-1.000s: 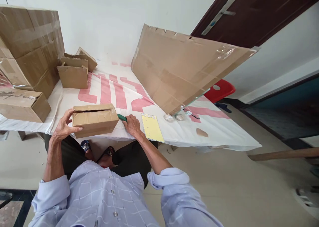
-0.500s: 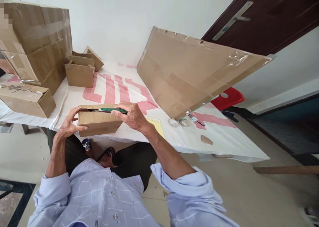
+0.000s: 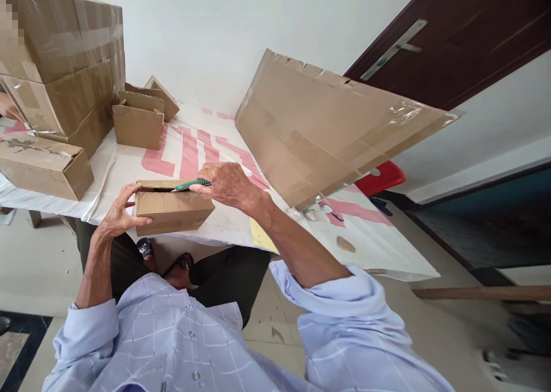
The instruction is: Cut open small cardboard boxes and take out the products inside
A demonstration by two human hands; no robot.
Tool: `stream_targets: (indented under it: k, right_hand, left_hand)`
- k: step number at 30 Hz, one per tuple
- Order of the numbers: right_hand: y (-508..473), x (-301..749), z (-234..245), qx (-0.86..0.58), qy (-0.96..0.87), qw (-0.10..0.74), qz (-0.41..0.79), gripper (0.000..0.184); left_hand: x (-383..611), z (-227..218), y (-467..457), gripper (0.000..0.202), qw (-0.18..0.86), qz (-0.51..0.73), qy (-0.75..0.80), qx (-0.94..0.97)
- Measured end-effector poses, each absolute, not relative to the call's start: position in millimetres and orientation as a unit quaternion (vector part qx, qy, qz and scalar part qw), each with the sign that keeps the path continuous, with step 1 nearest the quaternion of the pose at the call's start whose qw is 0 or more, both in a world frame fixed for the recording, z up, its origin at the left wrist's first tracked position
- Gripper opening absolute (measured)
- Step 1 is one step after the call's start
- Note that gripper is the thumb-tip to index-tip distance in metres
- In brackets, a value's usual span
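My left hand point(image 3: 118, 211) grips the left end of a small cardboard box point(image 3: 176, 213), thumb on the front face and fingers at the top edge. The box sits at the table's front edge, and a dark gap runs along the left part of its top. Closed around a green-handled utility knife point(image 3: 191, 184), my right hand point(image 3: 228, 184) is above the right part of the box. The knife slants down to the left, its tip at the gap.
Large taped cartons point(image 3: 64, 65) stand at the left, with a closed box point(image 3: 47, 165) before them. Behind is an open box point(image 3: 138, 125). A big cardboard sheet point(image 3: 318, 128) leans on the right. Tape rolls point(image 3: 310, 214) and a yellow sheet point(image 3: 262, 235) lie nearby. Another person's hand point(image 3: 9, 106) shows far left.
My right hand has lifted a little and the knife has tilted, from lying nearly flat along the gap to pointing down into it. My left hand keeps its hold on the box.
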State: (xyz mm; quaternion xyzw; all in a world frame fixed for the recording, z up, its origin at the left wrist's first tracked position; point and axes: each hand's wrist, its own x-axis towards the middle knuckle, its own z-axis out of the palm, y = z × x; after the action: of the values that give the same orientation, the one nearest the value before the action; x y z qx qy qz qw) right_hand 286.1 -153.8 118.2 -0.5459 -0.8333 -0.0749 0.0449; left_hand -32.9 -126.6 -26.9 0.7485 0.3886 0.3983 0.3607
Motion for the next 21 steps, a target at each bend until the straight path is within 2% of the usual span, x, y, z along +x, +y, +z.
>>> stream_targets:
  k: [6, 10, 16, 21]
  right_hand:
    - [-144.7, 319.1, 109.0, -0.529, -0.84, 0.082, -0.09, 0.056]
    - [-146.3, 330.8, 102.6, -0.534, -0.836, 0.055, -0.117, 0.049]
    - [-163.6, 366.7, 101.2, -0.57, -0.811, 0.083, -0.101, 0.045]
    - [-170.4, 367.0, 95.8, -0.58, -0.804, 0.063, -0.117, 0.044]
  left_hand:
    - [-33.0, -28.2, -122.8, 0.094, 0.362, 0.414, 0.384, 0.742]
    - [-32.9, -26.2, -122.0, 0.091, 0.36, 0.419, 0.387, 0.738]
    - [-22.9, -21.4, -122.2, 0.089, 0.369, 0.405, 0.383, 0.744]
    - [-19.4, -21.1, -118.9, 0.087, 0.36, 0.404, 0.382, 0.75]
